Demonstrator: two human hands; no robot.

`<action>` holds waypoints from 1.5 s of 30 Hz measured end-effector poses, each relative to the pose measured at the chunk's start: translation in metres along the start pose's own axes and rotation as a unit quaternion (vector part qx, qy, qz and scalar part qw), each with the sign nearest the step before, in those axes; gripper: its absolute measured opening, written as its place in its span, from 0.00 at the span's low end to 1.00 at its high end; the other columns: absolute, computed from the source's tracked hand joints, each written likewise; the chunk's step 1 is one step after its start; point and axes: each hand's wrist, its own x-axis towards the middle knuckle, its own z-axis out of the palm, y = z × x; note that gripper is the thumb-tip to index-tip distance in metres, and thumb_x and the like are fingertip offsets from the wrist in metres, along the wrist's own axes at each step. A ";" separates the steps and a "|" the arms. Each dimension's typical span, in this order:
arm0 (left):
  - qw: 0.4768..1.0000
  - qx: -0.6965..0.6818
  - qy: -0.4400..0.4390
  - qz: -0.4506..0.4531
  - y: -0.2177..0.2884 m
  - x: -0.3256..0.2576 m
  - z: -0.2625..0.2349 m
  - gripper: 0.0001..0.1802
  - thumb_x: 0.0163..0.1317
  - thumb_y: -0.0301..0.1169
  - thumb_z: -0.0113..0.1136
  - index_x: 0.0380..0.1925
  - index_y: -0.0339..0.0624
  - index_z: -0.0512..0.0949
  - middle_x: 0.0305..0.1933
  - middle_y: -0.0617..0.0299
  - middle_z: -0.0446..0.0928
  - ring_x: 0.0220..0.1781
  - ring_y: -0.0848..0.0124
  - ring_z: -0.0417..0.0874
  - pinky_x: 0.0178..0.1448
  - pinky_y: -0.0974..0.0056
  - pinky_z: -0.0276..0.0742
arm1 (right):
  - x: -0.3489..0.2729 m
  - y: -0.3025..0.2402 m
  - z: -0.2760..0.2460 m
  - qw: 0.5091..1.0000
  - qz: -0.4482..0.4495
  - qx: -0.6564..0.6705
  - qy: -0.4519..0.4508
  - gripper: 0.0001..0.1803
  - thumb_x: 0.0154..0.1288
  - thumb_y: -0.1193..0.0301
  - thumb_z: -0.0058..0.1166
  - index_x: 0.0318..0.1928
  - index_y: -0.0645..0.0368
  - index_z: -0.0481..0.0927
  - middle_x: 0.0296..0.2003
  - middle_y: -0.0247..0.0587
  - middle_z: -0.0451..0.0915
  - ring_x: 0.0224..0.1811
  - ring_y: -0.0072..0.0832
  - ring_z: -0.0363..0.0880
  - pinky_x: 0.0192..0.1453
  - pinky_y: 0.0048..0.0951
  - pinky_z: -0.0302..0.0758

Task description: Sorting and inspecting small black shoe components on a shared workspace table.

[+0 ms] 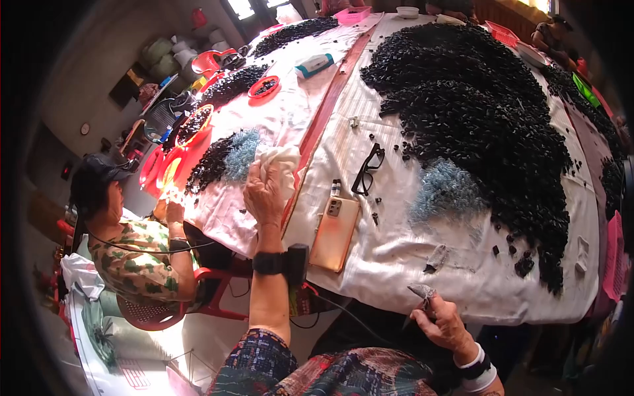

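Note:
My left hand [265, 197] reaches over the table's left part. Its fingers are closed on a crumpled white cloth or tissue [282, 162], beside a pile of thin bluish pieces [243, 153]. Near the front edge, my right hand [448, 325] grips a small pointed grey tool [422, 290]; its kind is hard to make out, and the palm hides its rear part. Between my arms lies a phone [335, 237] in an orange-tinted case, with black-framed glasses [368, 169] beyond it. A dark-ended scrap [436, 259] rests just past the tool.
A large heap of small black pieces [469, 99] covers the table's right side, with a bluish pile [446, 195] at its edge. A tissue pack [314, 65] and an orange bowl [264, 87] stand farther left. A person in a patterned shirt [142, 264] sits at my left.

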 end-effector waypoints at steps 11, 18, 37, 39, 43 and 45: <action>0.909 0.044 -0.414 0.016 0.032 -0.068 -0.066 0.22 0.46 0.35 0.70 0.42 0.42 0.77 0.36 0.62 0.74 0.41 0.68 0.75 0.49 0.64 0.72 | 0.002 -0.004 -0.006 0.998 0.003 -0.042 -0.046 0.23 0.58 0.81 0.54 0.56 0.65 0.70 0.27 0.41 0.82 0.29 0.26 0.83 0.34 0.24 0.78; 0.901 0.197 -0.367 0.122 0.002 -0.084 -0.060 0.20 0.46 0.33 0.65 0.41 0.45 0.76 0.41 0.56 0.74 0.47 0.57 0.73 0.54 0.55 0.69 | 0.007 -0.010 0.006 0.999 -0.034 -0.007 -0.013 0.11 0.56 0.78 0.59 0.36 0.66 0.71 0.22 0.43 0.75 0.20 0.33 0.76 0.25 0.31 0.72; 0.917 0.266 -0.295 -0.042 -0.009 -0.083 -0.057 0.21 0.54 0.46 0.64 0.41 0.44 0.74 0.32 0.55 0.80 0.35 0.56 0.82 0.39 0.54 0.76 | 0.006 -0.008 0.006 0.999 -0.038 -0.017 -0.014 0.16 0.57 0.78 0.58 0.46 0.68 0.72 0.21 0.43 0.71 0.19 0.35 0.73 0.25 0.33 0.70; 0.886 0.284 -0.355 -0.087 -0.020 -0.080 -0.055 0.21 0.54 0.46 0.64 0.42 0.46 0.74 0.33 0.55 0.80 0.36 0.55 0.83 0.41 0.53 0.76 | 0.006 -0.008 0.006 0.999 -0.032 -0.009 -0.005 0.17 0.57 0.78 0.58 0.47 0.68 0.72 0.21 0.42 0.71 0.19 0.35 0.72 0.25 0.33 0.70; 0.916 0.189 -0.326 -0.139 -0.028 -0.082 -0.048 0.25 0.53 0.47 0.64 0.46 0.47 0.73 0.35 0.54 0.81 0.38 0.54 0.83 0.41 0.54 0.76 | 0.007 -0.008 0.006 0.998 -0.042 -0.030 -0.025 0.19 0.57 0.78 0.58 0.50 0.67 0.72 0.20 0.41 0.70 0.18 0.33 0.71 0.24 0.33 0.69; 0.942 0.186 -0.268 -0.079 -0.009 -0.094 -0.034 0.33 0.52 0.51 0.63 0.54 0.46 0.70 0.42 0.49 0.78 0.41 0.55 0.81 0.42 0.56 0.76 | 0.006 -0.005 0.007 0.999 -0.042 -0.023 -0.024 0.20 0.57 0.78 0.58 0.51 0.67 0.72 0.20 0.41 0.70 0.18 0.33 0.71 0.24 0.32 0.69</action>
